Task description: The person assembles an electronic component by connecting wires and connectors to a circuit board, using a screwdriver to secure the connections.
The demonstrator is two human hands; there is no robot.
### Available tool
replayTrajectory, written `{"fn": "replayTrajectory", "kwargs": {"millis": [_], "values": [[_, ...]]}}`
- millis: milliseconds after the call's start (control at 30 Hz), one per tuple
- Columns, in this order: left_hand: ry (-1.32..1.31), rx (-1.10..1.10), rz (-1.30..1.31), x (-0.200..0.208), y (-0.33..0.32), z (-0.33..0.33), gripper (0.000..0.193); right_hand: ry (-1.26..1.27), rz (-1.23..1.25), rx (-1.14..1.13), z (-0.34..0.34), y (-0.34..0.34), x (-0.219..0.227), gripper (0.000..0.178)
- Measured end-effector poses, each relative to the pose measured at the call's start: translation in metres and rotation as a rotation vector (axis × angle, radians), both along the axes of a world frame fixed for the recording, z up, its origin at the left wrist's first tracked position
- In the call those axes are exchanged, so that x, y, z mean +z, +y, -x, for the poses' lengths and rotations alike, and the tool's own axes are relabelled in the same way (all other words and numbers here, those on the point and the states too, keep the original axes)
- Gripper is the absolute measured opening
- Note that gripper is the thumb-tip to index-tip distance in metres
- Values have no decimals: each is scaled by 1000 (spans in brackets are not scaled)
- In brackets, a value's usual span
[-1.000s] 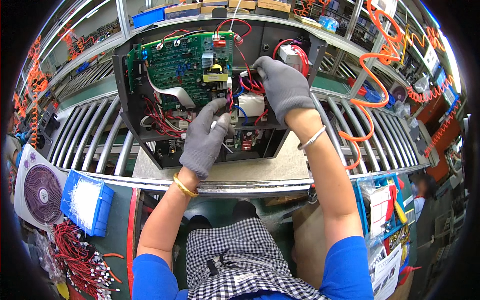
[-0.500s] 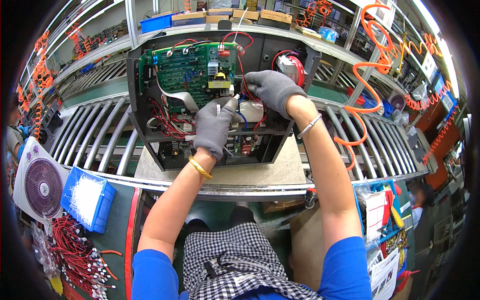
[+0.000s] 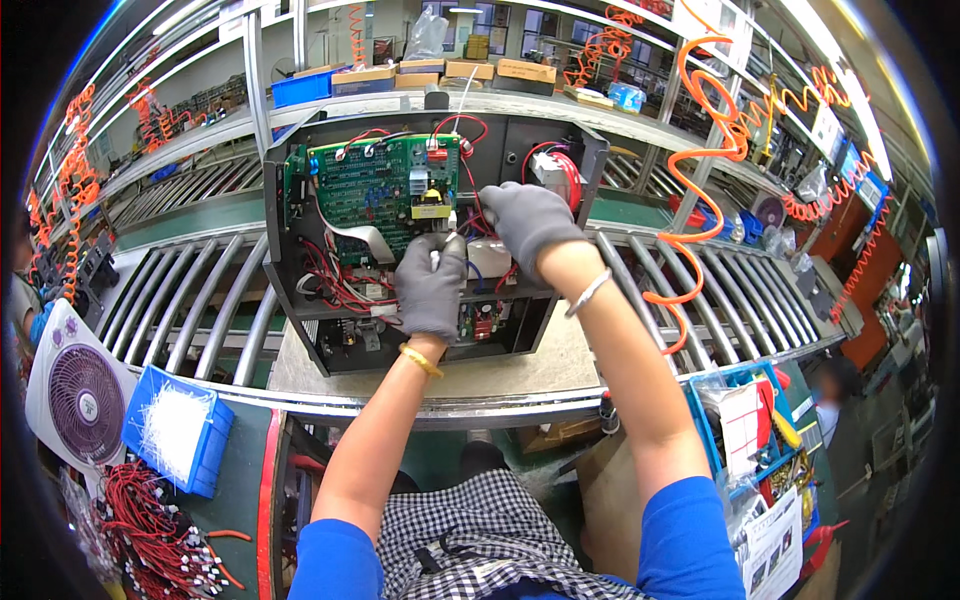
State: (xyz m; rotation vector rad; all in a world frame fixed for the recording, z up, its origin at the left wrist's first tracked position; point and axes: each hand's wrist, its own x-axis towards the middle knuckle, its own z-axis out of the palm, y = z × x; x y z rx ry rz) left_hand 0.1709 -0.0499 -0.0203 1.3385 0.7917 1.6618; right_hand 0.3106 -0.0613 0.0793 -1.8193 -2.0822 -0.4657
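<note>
An open dark metal case [image 3: 590, 175] stands in front of me, with a large green circuit board [image 3: 365, 190] in its upper left. My left hand [image 3: 432, 290], in a grey glove, is closed in a pinch just below the board's yellow transformer [image 3: 430, 211]. Whatever lies in its fingertips is mostly hidden. My right hand [image 3: 533, 225], also gloved, has its fingers bent together beside a thin red wire [image 3: 472, 176]; its grip is hidden too. A white block [image 3: 489, 258] and blue wires lie between and below the hands. Red wires [image 3: 335, 275] bunch at the case's lower left.
The case rests on a pale board [image 3: 540, 375] over a roller conveyor [image 3: 185, 310]. Left are a fan [image 3: 88, 400], a blue bin of white strips [image 3: 178, 430] and red wire harnesses [image 3: 150, 530]. An orange coiled hose [image 3: 705, 160] hangs right, above a blue tool tray [image 3: 745, 420].
The view has tilted up, so the case and both hands sit lower and slightly left in it. Relative to the case, both hands stay nearly where they were.
</note>
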Motion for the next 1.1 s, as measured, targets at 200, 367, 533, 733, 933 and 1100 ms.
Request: {"fn": "replayTrajectory", "kwargs": {"millis": [200,367,533,733,933,1100], "values": [[-123,-139,172,-26,-23,75,13,-52,-419,318,71,-51,-36,21],[-13,-86,338,-55,-57,123,14,-116,-283,502,106,-29,-113,29],[-67,-46,395,-82,-72,149,15,-128,-202,621,129,-31,-119,22],[-64,-122,331,-91,-62,146,23,-56,-209,581,121,-25,-130,12],[92,-131,204,-80,-59,132,19,123,-144,536,97,-42,-114,15],[161,-220,179,-83,-64,128,21,138,-82,494,85,-54,-116,16]]}}
